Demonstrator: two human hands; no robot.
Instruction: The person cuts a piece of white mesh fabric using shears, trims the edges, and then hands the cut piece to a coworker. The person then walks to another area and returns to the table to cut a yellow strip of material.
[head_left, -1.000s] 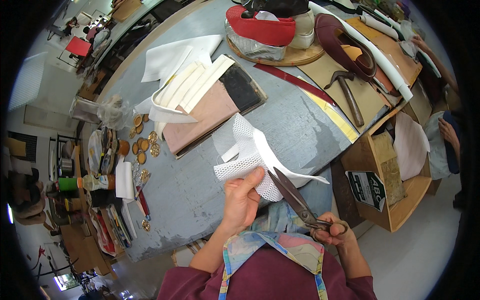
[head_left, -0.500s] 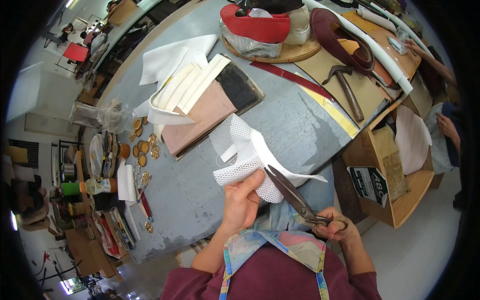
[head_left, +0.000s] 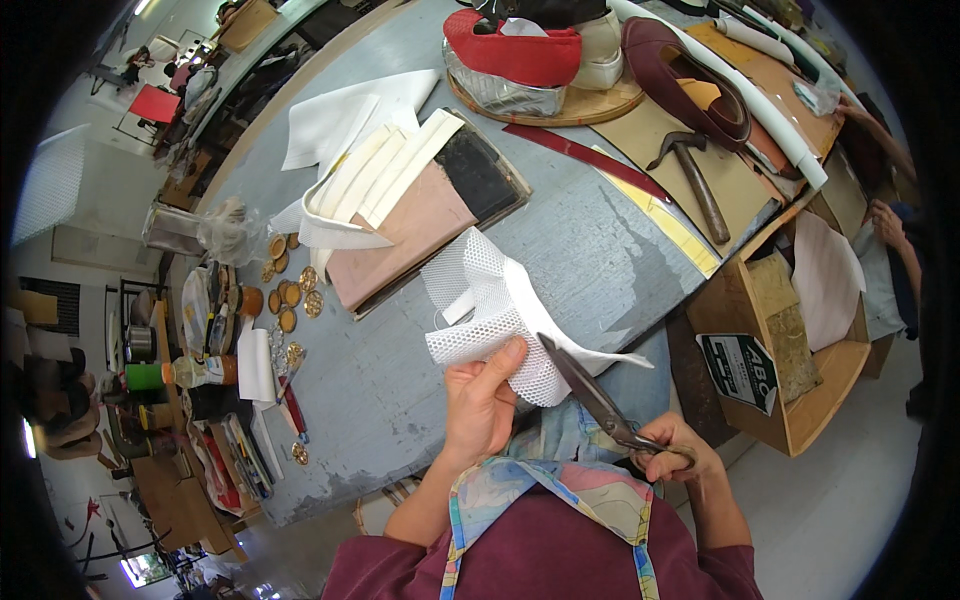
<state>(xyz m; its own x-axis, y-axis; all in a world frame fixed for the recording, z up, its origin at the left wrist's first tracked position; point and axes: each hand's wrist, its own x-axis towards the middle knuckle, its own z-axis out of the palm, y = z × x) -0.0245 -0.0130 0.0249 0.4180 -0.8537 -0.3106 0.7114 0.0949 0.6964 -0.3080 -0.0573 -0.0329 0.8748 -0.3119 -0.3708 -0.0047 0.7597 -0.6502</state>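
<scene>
My left hand [head_left: 483,400] pinches a piece of white mesh fabric [head_left: 545,370] between thumb and fingers. The piece is curled and has a smooth white band [head_left: 527,290] along its right side, which tapers to a narrow tip. My right hand [head_left: 672,447] is closed round the handles of dark metal scissors [head_left: 590,390]. Their blades point up and left, with the tips at the mesh beside the white band. Whether the tips touch the fabric I cannot tell. A small white tab [head_left: 459,307] with a thin loop shows by the mesh.
Beyond the fabric lies a pink-and-black book [head_left: 400,240] bearing cream strips [head_left: 380,175]. Gold round pieces [head_left: 290,293] lie left. A hammer [head_left: 690,185] and maroon shoe uppers [head_left: 690,75] are at far right. An open wooden drawer [head_left: 800,430] juts out right, near another person's hand [head_left: 888,222].
The scissors and my right hand have shifted slightly right, and the blades look closer together. My left hand and the mesh have hardly moved. The other person's hands at right have moved.
</scene>
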